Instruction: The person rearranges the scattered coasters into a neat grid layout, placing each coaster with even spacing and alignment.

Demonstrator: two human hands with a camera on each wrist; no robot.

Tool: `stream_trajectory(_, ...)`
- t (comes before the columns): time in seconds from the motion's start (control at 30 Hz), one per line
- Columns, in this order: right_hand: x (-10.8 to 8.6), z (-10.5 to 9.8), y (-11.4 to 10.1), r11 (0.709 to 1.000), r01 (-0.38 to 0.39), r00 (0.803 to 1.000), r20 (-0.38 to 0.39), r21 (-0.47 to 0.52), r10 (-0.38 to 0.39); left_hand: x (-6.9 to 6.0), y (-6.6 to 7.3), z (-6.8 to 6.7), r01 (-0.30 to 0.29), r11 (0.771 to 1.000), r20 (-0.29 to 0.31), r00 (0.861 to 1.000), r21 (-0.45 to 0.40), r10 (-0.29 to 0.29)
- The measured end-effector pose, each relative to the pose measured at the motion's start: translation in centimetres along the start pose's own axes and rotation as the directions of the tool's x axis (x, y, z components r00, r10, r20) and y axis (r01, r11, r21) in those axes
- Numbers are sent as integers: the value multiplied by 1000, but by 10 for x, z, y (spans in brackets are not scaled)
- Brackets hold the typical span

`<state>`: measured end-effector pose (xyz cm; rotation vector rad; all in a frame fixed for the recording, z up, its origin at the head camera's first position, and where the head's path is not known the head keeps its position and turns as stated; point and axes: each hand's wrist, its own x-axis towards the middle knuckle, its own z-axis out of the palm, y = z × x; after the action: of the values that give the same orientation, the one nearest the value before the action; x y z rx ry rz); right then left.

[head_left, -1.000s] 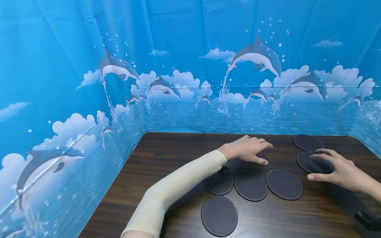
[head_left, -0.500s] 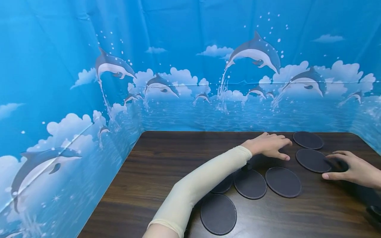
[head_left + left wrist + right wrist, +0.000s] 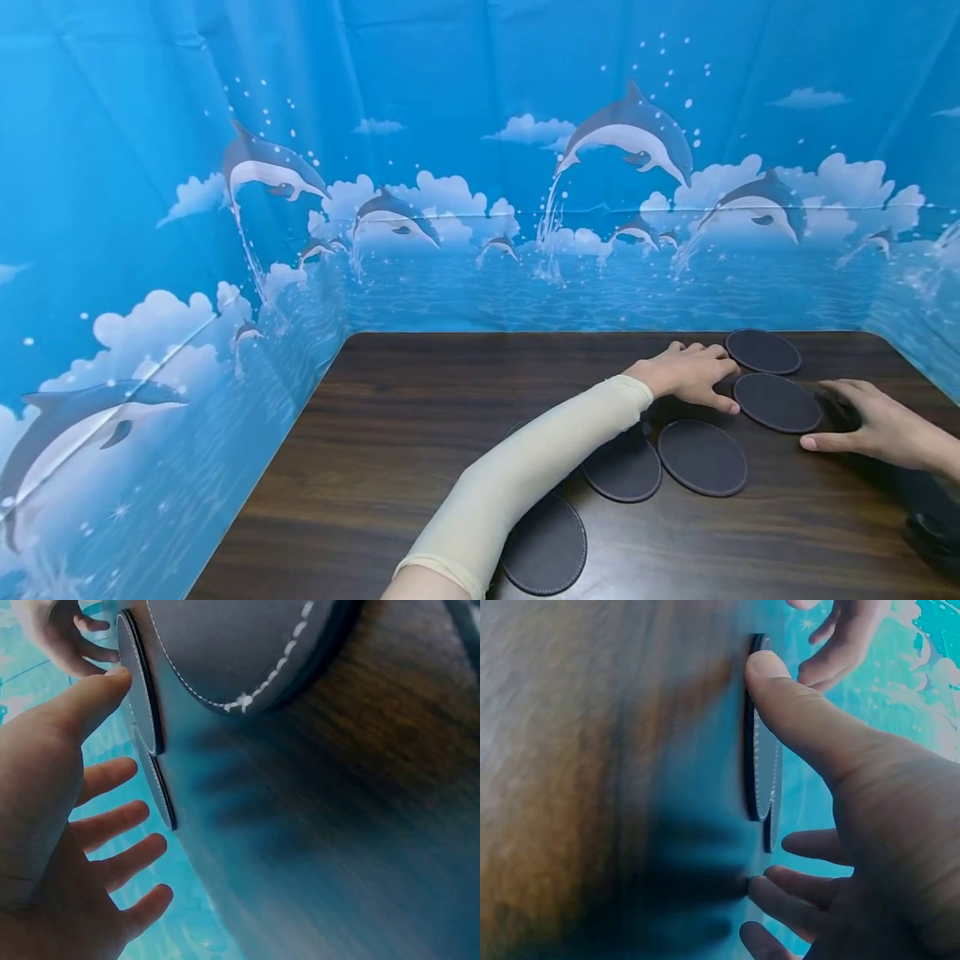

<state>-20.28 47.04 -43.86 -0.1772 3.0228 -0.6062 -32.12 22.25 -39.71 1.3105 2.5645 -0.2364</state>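
Note:
Two dark round coasters with stitched edges, a far one (image 3: 763, 351) and a nearer one (image 3: 777, 402), lie at the table's back right. My left hand (image 3: 692, 372) hovers at their left side, fingers spread and holding nothing. On the other side, my right hand (image 3: 885, 425) is beside the nearer coaster with thumb and fingers apart. In the left wrist view my left hand (image 3: 67, 817) has its fingers extended over the table. The right wrist view has my right hand (image 3: 855, 810) near the coaster edge (image 3: 761, 765); contact cannot be told.
More coasters lie nearer on the dark wooden table (image 3: 360, 433): one at right (image 3: 702, 457), one beside it (image 3: 626, 473), one in front (image 3: 545, 546), and another mostly under my left sleeve (image 3: 525, 467). A blue dolphin-print curtain (image 3: 450, 100) stands behind and at left.
My left hand has moved right, up to the back right coasters. The right hand has drawn back from over the nearer coaster to its right side. The camera view has shifted slightly.

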Motion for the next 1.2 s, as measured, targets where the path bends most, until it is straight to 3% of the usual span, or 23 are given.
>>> stream_trajectory(0.3, -4, 4, 7, 999, 16, 1000, -15, -43, -17, 4, 2, 8, -3, 1000, -2, 1000, 6, 3)
stream_trajectory(0.47, -4, 7, 7, 999, 4, 1000, -8, -47, -4, 9, 9, 13, 31, 998, 17, 999, 58, -32)
stream_trajectory(0.67, 1, 2, 3, 998, 0, 1000, -6, -67, 0, 15, 13, 4, 50, 994, 26, 998, 98, -53)
stream_trajectory(0.9, 5, 0, 1, 997, 9, 1000, 3, -82, -9, 14, 13, -1, 52, 995, 50, 997, 83, -56)
stream_trajectory(1.2, 4, 3, 3, 995, 19, 999, -31, -94, -22, 15, 22, -7, 38, 996, 71, 997, 79, -43)
